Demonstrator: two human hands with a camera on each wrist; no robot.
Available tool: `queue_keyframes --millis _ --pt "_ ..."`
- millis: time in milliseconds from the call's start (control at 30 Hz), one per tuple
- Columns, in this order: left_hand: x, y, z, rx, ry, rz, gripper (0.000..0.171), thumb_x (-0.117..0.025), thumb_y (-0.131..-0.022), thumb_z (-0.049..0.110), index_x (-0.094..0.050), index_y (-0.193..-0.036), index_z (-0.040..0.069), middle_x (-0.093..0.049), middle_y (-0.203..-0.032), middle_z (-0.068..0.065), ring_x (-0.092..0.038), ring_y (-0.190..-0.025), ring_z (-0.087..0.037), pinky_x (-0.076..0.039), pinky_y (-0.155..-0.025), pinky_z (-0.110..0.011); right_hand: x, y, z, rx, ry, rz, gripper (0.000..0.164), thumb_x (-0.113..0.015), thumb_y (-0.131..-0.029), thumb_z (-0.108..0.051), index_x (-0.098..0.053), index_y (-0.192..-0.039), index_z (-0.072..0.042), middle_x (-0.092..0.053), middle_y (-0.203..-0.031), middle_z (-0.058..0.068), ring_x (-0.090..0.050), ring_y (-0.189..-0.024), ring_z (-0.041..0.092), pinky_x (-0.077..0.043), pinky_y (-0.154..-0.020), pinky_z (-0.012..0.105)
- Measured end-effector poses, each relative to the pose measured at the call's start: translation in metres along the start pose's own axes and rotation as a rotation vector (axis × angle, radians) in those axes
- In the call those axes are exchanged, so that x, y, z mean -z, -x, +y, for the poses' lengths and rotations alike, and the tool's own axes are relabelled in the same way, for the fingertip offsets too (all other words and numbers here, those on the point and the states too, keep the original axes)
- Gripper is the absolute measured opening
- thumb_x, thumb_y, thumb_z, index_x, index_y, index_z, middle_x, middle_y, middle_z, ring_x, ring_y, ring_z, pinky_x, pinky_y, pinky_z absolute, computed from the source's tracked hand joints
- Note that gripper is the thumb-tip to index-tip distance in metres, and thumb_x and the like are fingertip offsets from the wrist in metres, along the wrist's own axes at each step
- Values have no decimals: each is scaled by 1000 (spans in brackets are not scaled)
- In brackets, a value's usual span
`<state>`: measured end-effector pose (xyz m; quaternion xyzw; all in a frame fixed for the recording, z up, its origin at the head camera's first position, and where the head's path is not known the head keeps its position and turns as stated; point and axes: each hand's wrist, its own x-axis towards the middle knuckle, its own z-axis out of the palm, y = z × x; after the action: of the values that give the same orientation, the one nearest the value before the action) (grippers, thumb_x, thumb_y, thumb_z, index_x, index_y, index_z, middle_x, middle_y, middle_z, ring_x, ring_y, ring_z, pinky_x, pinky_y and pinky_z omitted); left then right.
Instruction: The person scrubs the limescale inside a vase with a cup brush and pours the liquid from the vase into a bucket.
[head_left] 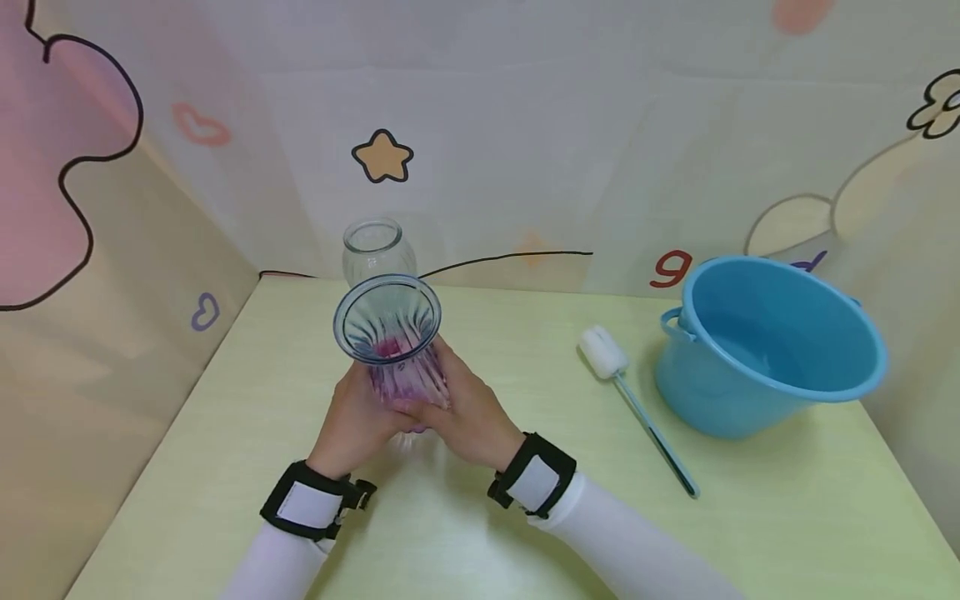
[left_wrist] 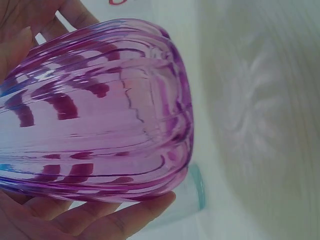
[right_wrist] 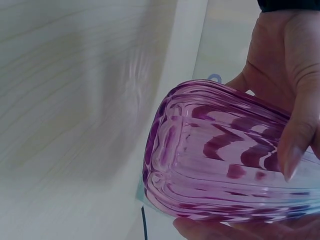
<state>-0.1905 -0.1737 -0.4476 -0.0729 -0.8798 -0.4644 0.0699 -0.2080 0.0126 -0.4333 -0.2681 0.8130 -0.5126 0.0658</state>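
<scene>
A ribbed glass vase (head_left: 408,379), purple at its base and bluish toward the flared rim, is held up over the table between both hands. My left hand (head_left: 356,421) grips its left side, and my right hand (head_left: 478,412) grips the right side with the thumb across the near face. The vase's mouth tilts toward the head camera. From the left wrist, the vase's purple base (left_wrist: 150,110) shows with fingers curled beneath it. In the right wrist view a thumb (right_wrist: 297,145) lies over the ribbed glass. Behind the vase stands a clear glass jar (head_left: 375,254), its lower part hidden.
To the right on the pale table (head_left: 525,350) lies a bottle brush (head_left: 602,354) with a white sponge head and thin handle. Beyond it stands a blue bucket (head_left: 720,392) with side lugs. A printed cloth wall (head_left: 487,167) borders the table's back and sides.
</scene>
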Motion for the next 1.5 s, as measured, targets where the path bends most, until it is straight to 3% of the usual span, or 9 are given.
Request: queue_keyframes --millis 167,400,667,833,933,1100,1233,1500 --pt "11 0 -8 22 19 15 102 -99 -64 18 -40 -146 9 -62 -136 -14 -62 -117 -32 -53 -99 -49 -6 -11 -3 5 31 -34 92 -71 -97 -45 -8 -164 -44 -40 -164 -2 -49 -143 21 -43 -118 49" --pt "24 1 -14 17 3 50 102 -99 -64 19 -40 -147 10 -62 -136 -14 -61 -117 -31 -51 -98 -48 -13 -24 -7 -11 37 -82 88 -67 -97 -52 -11 -164 -41 -49 -155 1 -58 -127 20 -50 -108 44" --pt "36 2 -19 44 -10 97 98 -94 -69 14 -39 -149 4 -60 -138 -22 -58 -121 -37 -49 -100 -53 -21 -38 -14 -23 67 -121 90 -65 -100 -46 -8 -167 -30 -34 -168 3 -45 -148 26 -40 -121 48" --pt "40 1 -25 44 -25 141 93 -92 -71 12 -40 -147 3 -61 -133 -24 -60 -116 -37 -51 -94 -51 -27 -43 -18 -45 81 -130 89 -64 -102 -43 -7 -168 -23 -27 -172 3 -38 -153 27 -34 -125 48" --pt "42 1 -29 39 -38 167 90 -89 -74 10 -39 -148 1 -59 -138 -26 -58 -122 -40 -50 -100 -57 -30 -46 -19 -48 92 -135 89 -63 -102 -41 -7 -168 -20 -25 -172 3 -37 -154 27 -35 -125 47" --pt "45 -1 -35 32 -48 198 84 -84 -80 8 -38 -150 -1 -54 -146 -28 -54 -133 -45 -44 -110 -65 -35 -51 -20 -21 65 -147 89 -64 -101 -36 -5 -168 -27 -29 -171 1 -41 -151 25 -38 -123 45" --pt "48 -3 -38 35 -57 205 86 -86 -81 12 -37 -151 0 -54 -146 -28 -55 -132 -47 -46 -108 -66 -37 -53 -20 -3 36 -165 91 -64 -100 -29 -2 -167 -34 -32 -170 1 -45 -148 23 -41 -121 44" --pt "55 -6 -40 72 -18 222 89 -86 -84 26 -35 -155 8 -55 -146 -26 -56 -130 -44 -48 -105 -64 -39 -59 -22 8 0 -217 100 -68 -95 -20 1 -167 -29 -25 -172 -2 -36 -154 19 -33 -125 44"
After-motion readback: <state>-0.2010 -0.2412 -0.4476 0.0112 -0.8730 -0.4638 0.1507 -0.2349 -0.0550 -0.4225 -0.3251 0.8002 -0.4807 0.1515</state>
